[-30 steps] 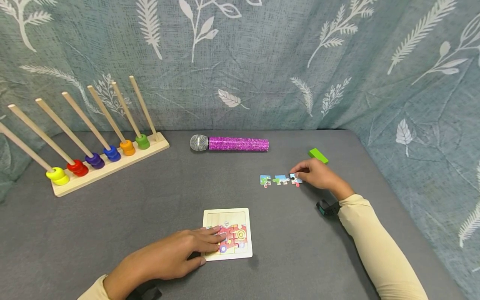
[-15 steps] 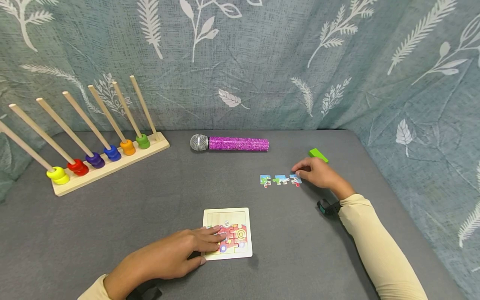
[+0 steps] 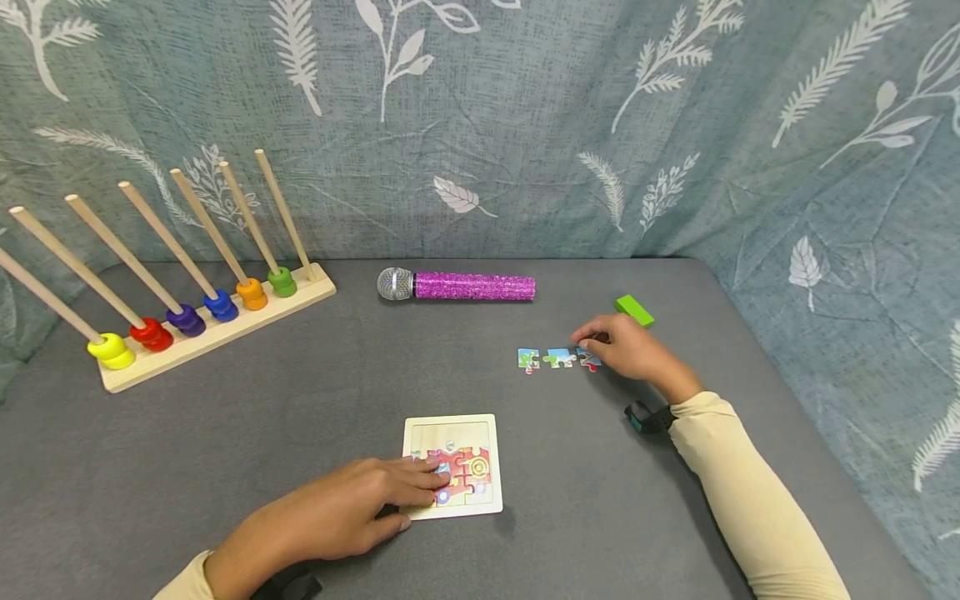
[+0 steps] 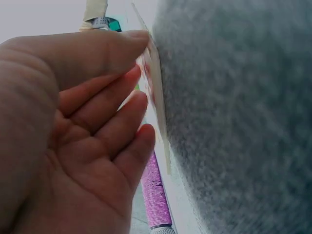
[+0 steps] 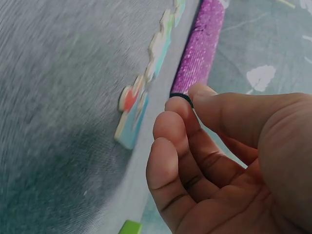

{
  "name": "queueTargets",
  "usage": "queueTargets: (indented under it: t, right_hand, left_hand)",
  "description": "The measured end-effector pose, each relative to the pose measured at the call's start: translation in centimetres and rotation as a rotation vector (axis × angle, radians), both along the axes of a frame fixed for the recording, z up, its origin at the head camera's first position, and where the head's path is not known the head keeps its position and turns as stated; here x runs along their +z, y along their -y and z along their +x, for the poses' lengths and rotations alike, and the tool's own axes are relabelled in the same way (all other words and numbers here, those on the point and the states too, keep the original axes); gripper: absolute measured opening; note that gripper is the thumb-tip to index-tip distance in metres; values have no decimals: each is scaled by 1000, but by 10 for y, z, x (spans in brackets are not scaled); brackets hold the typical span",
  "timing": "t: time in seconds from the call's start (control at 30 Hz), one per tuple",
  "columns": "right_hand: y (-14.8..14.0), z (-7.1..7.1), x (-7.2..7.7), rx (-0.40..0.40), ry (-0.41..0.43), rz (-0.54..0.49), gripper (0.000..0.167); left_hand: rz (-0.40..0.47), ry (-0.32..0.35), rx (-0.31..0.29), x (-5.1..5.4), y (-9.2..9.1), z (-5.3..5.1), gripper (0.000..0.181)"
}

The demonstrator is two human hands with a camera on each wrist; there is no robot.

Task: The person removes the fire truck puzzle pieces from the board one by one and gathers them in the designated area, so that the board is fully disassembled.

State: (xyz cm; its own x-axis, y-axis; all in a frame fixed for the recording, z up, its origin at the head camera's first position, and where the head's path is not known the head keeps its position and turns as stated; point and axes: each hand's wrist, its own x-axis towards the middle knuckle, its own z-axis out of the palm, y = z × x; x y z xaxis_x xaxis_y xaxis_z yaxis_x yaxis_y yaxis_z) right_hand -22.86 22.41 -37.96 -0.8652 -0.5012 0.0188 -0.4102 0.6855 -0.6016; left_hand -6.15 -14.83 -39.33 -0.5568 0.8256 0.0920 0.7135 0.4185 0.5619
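Observation:
My left hand (image 3: 375,500) rests with outstretched fingers on the left part of a square wooden puzzle tray (image 3: 497,467), covering some of its red picture pieces. In the left wrist view, the thumb and fingers lie along the tray's edge. Further right, three loose jigsaw pieces form a row on the table: a left piece (image 3: 528,358), a middle piece (image 3: 558,358) and a right piece (image 3: 591,360). Just over the right piece hovers my right hand (image 3: 626,346), fingers loosely bent. The right wrist view shows that jigsaw piece (image 5: 130,127) apart from the fingertips, which hold nothing.
A purple glittery microphone (image 3: 474,286) lies at the back. Behind my right hand is a green block (image 3: 634,310). At left stands a wooden peg stand (image 3: 225,332) with coloured rings on tall pegs. A patterned curtain (image 3: 480,150) hangs behind the table.
My right hand, which was touching the right jigsaw piece, has released it and shifted slightly left above it. The left hand stays on the tray.

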Motion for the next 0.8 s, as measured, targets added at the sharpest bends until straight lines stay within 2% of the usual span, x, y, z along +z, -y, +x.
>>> queueTargets:
  t: [0.1,0.17,0.3,0.43,0.6,0.8]
  right_hand:
    - [4,3,3,10,6,2,18]
    - [8,5,6,22,24,2,19]
    - [16,9,10,53,43,5,20]
    - [25,15,12,99,33,-8,19]
    - [37,22,10,167,82,-49,19]
    - [54,33,7,264,162,-90,18]
  left_hand:
    - [22,27,-2,2,-1,0,38]
    - [34,35,21,3,-2,0,35]
    - [31,15,121,6,-5,0,33]
    - [4,-20,213,8,-3,-2,38]
    - [-25,-42,252,8,2,-5,46]
    - [-98,-20,291,11,5,-6,55]
